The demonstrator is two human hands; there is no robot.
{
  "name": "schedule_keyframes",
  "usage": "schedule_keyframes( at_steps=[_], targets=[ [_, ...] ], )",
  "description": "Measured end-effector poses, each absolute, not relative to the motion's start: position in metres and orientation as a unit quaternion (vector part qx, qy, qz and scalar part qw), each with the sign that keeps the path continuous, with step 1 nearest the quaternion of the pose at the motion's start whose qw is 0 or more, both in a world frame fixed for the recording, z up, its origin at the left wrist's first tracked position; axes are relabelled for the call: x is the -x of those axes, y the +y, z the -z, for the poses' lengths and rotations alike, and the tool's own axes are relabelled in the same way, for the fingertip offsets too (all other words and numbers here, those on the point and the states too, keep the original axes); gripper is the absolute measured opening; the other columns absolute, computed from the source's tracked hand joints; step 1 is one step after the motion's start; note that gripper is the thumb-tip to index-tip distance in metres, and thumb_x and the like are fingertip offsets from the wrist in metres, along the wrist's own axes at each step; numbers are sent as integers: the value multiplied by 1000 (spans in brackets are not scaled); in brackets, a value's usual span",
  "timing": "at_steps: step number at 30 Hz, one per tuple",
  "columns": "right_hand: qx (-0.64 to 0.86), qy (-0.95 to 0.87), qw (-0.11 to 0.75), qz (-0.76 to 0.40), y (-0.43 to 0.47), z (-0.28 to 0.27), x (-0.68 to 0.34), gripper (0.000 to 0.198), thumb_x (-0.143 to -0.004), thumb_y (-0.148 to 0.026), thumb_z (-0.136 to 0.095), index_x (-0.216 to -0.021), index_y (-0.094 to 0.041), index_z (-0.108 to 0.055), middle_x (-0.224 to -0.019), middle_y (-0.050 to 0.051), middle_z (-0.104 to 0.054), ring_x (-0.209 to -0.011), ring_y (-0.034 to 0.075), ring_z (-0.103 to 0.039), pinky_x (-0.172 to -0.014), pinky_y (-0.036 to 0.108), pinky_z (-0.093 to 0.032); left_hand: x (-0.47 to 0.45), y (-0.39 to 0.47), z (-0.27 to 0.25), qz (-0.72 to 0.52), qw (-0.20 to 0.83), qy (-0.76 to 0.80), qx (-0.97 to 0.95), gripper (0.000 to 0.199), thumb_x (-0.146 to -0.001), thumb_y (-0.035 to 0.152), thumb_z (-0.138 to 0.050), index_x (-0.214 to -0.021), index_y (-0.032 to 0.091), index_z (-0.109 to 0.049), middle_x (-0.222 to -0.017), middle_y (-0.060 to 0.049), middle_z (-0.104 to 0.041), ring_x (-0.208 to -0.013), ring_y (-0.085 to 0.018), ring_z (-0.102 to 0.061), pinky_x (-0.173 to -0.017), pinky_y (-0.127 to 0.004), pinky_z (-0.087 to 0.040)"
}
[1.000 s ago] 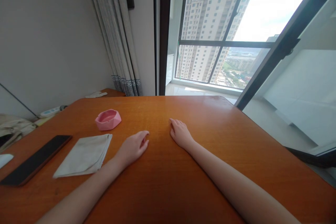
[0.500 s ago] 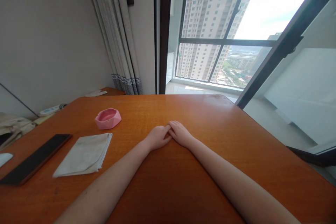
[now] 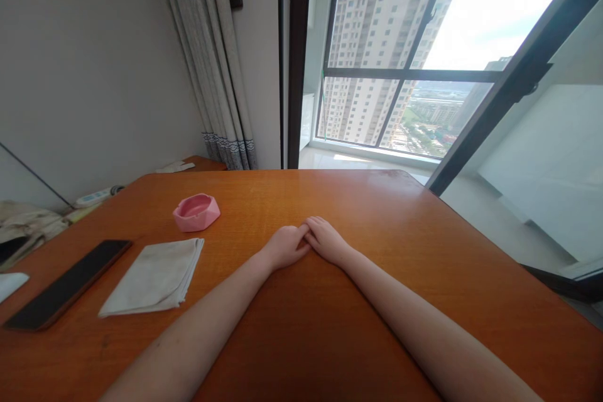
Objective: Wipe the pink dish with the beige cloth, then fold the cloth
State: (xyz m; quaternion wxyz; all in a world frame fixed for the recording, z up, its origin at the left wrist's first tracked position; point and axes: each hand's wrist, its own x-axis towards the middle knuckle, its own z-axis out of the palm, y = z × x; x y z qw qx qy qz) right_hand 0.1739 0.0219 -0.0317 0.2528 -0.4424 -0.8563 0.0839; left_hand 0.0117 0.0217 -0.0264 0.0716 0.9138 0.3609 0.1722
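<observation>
My left hand [image 3: 286, 247] and my right hand [image 3: 326, 240] rest together near the middle of the brown wooden table [image 3: 282, 195]. The right fingers lie flat and overlap the fingertips of the left hand, so part of those is hidden. The left thumb stands a little apart from its fingers. No object shows in either hand. To the left of my hands lie a folded pale cloth [image 3: 155, 276] and, beyond it, a pink faceted ashtray [image 3: 196, 213].
A long black slab with a brown edge [image 3: 68, 286] lies left of the cloth, with a white object [image 3: 10, 286] cut off at the frame's edge. Behind the table are a grey curtain [image 3: 207, 63] and a window. A remote-like white device [image 3: 93, 197] sits beyond the left edge.
The whole view has shifted slightly, so things sit a little farther right in the picture. My hands keep the same pose on the table.
</observation>
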Motion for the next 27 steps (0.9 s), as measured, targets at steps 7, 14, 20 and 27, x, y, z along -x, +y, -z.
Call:
schedule_keyframes(
  at_steps=[7, 14, 20, 27],
  targets=[
    [438, -855, 264, -89, 21, 31, -174, 7, -85, -16, -45, -84, -19, -51, -86, 5, -57, -86, 18, -51, -81, 31, -40, -12, 21, 26, -171, 76, 364, -913, 24, -83, 33, -44, -103, 19, -49, -91, -7, -66, -81, -21, -63, -69, -29, -45],
    [442, -854, 261, -85, 22, 33, -174, 7, -84, -16, -44, -83, -19, -50, -84, 5, -57, -84, 18, -50, -80, 30, -40, -11, 21, 25, -172, 76, 364, -912, 25, -83, 32, -45, -103, 19, -49, -88, -6, -66, -78, -21, -62, -69, -29, -44],
    [437, -851, 273, -97, 21, 32, -174, 7, -83, -15, -46, -84, -19, -52, -85, 5, -58, -85, 18, -51, -80, 31, -41, -13, 20, 25, -179, 86, 364, -910, 23, -83, 32, -46, -102, 19, -50, -89, -7, -65, -79, -21, -62, -69, -29, -44],
    [441, -815, 329, -180, 20, 33, -178, 32, -82, -21, -51, -113, -19, -47, -83, 2, -59, -79, 16, -54, -76, 30, -43, 10, 16, -5, -236, 87, 424, -870, 26, -85, 34, -43, -105, 20, -50, -69, 0, -58, -63, -16, -56, -60, -26, -41]
  ],
)
